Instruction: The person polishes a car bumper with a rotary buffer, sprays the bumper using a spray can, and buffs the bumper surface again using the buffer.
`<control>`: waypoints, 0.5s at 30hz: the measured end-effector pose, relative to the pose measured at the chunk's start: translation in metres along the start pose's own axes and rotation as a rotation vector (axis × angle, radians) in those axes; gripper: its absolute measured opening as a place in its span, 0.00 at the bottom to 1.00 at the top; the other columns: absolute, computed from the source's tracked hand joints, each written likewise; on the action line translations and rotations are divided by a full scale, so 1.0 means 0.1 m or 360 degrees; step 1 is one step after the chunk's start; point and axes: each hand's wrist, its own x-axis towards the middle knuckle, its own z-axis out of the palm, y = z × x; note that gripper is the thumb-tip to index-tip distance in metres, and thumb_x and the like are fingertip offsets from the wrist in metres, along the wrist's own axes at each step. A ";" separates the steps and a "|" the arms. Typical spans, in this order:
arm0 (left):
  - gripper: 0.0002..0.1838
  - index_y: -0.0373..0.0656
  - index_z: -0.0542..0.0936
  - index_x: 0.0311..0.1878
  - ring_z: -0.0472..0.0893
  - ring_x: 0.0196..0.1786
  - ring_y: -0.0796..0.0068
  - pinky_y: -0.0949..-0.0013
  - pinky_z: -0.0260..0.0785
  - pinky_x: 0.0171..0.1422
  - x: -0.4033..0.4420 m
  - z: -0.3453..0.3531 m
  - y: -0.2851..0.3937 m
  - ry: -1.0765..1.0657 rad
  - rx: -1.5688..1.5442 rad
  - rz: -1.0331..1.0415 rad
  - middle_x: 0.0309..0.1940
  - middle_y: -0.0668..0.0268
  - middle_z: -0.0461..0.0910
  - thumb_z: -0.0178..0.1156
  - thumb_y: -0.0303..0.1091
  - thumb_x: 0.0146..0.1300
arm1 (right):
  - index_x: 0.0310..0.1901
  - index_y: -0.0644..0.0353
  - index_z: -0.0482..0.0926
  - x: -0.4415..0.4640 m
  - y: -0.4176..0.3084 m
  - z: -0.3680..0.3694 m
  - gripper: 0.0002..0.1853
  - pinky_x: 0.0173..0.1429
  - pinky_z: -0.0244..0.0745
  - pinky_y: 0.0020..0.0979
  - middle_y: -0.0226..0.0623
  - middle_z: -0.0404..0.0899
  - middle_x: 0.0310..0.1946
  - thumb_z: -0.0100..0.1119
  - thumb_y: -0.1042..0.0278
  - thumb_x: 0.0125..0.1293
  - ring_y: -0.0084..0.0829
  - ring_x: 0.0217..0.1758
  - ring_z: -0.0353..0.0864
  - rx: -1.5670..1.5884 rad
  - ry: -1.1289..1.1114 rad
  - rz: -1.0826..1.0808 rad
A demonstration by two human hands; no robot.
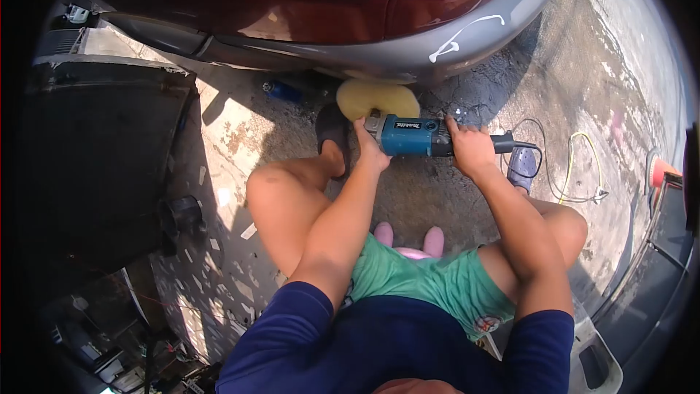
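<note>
I hold a teal power polisher (410,136) crosswise between my knees. Its round, fluffy yellow pad (379,97) is close to the lower edge of the grey car bumper (364,57); I cannot tell whether they touch. My left hand (371,147) is closed around the metal front end, just behind the pad. Around the black rear handle, my right hand (472,149) is closed, with a finger stretched along the housing. A curved white streak (467,35) of some paste or liquid marks the bumper's right side.
A black cord (541,153) runs from the handle to a yellow-green cable (599,157) on the right. A blue bottle (283,91) lies under the bumper. A large dark panel (102,168) stands at left. Part of a white plastic seat (601,350) shows lower right.
</note>
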 end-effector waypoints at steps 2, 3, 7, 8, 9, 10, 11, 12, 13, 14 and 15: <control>0.40 0.55 0.78 0.71 0.81 0.69 0.55 0.42 0.73 0.72 0.03 0.13 -0.27 -0.0103 -0.0086 -0.0044 0.66 0.62 0.83 0.46 0.75 0.72 | 0.76 0.50 0.72 -0.11 0.22 0.09 0.34 0.55 0.78 0.43 0.35 0.90 0.42 0.66 0.66 0.68 0.36 0.50 0.91 -0.0085 0.0145 0.0032; 0.40 0.54 0.79 0.70 0.80 0.70 0.55 0.42 0.71 0.74 -0.02 0.24 -0.38 -0.0011 -0.0073 -0.0069 0.66 0.62 0.83 0.47 0.75 0.71 | 0.75 0.49 0.73 -0.17 0.33 0.08 0.32 0.55 0.78 0.44 0.35 0.90 0.41 0.64 0.67 0.70 0.36 0.49 0.91 -0.0117 0.0181 0.0040; 0.40 0.55 0.80 0.70 0.79 0.71 0.56 0.42 0.69 0.76 -0.02 0.49 -0.82 -0.0063 -0.0187 -0.0120 0.68 0.62 0.82 0.47 0.76 0.71 | 0.75 0.48 0.74 -0.40 0.70 0.10 0.28 0.56 0.77 0.44 0.34 0.89 0.40 0.58 0.68 0.74 0.35 0.48 0.90 -0.0217 0.0286 0.0076; 0.40 0.55 0.80 0.70 0.79 0.71 0.56 0.42 0.69 0.77 -0.01 0.54 -0.91 -0.0075 -0.0188 -0.0139 0.68 0.62 0.82 0.47 0.76 0.71 | 0.75 0.48 0.74 -0.44 0.78 0.13 0.28 0.56 0.77 0.43 0.34 0.89 0.40 0.58 0.68 0.74 0.35 0.48 0.90 -0.0230 0.0293 0.0090; 0.41 0.55 0.80 0.70 0.79 0.71 0.56 0.42 0.69 0.77 -0.01 0.60 -0.99 -0.0088 -0.0186 -0.0160 0.68 0.62 0.82 0.47 0.76 0.71 | 0.75 0.47 0.74 -0.48 0.83 0.11 0.28 0.58 0.77 0.43 0.33 0.89 0.40 0.58 0.68 0.74 0.35 0.49 0.90 -0.0222 0.0257 0.0117; 0.41 0.54 0.80 0.71 0.79 0.71 0.56 0.42 0.69 0.77 -0.01 0.65 -1.07 -0.0101 -0.0182 -0.0184 0.69 0.62 0.82 0.46 0.76 0.72 | 0.75 0.47 0.74 -0.52 0.90 0.11 0.28 0.58 0.76 0.42 0.33 0.89 0.41 0.58 0.68 0.74 0.35 0.49 0.89 -0.0247 0.0242 0.0141; 0.41 0.54 0.79 0.71 0.79 0.72 0.56 0.42 0.69 0.78 0.01 0.72 -1.13 -0.0060 -0.0165 -0.0221 0.69 0.62 0.81 0.46 0.76 0.72 | 0.75 0.47 0.74 -0.56 0.96 0.12 0.28 0.59 0.76 0.42 0.33 0.89 0.41 0.58 0.68 0.74 0.34 0.50 0.89 -0.0272 0.0225 0.0166; 0.41 0.54 0.79 0.71 0.79 0.72 0.56 0.42 0.69 0.78 0.00 0.79 -1.19 -0.0083 -0.0149 -0.0227 0.70 0.61 0.81 0.46 0.76 0.72 | 0.75 0.47 0.74 -0.60 1.01 0.11 0.28 0.59 0.76 0.42 0.33 0.88 0.41 0.58 0.68 0.74 0.34 0.50 0.89 -0.0297 0.0204 0.0189; 0.41 0.54 0.79 0.71 0.78 0.73 0.56 0.43 0.69 0.78 0.00 0.85 -1.24 -0.0103 -0.0139 -0.0234 0.70 0.61 0.81 0.46 0.76 0.72 | 0.75 0.47 0.74 -0.64 1.07 0.08 0.28 0.60 0.76 0.41 0.32 0.88 0.42 0.58 0.69 0.74 0.33 0.52 0.89 -0.0239 0.0166 0.0227; 0.41 0.54 0.79 0.71 0.78 0.73 0.56 0.43 0.69 0.78 -0.01 0.90 -1.29 -0.0122 -0.0134 -0.0238 0.70 0.61 0.81 0.46 0.76 0.73 | 0.75 0.46 0.74 -0.68 1.14 0.06 0.28 0.60 0.75 0.40 0.32 0.88 0.43 0.58 0.69 0.73 0.33 0.53 0.89 -0.0198 0.0133 0.0258; 0.41 0.53 0.79 0.72 0.79 0.72 0.56 0.44 0.70 0.77 0.00 0.94 -1.34 -0.0174 -0.0118 -0.0254 0.69 0.61 0.81 0.47 0.76 0.72 | 0.75 0.46 0.74 -0.70 1.21 0.04 0.29 0.60 0.75 0.40 0.32 0.88 0.43 0.59 0.70 0.73 0.33 0.53 0.88 -0.0158 0.0101 0.0283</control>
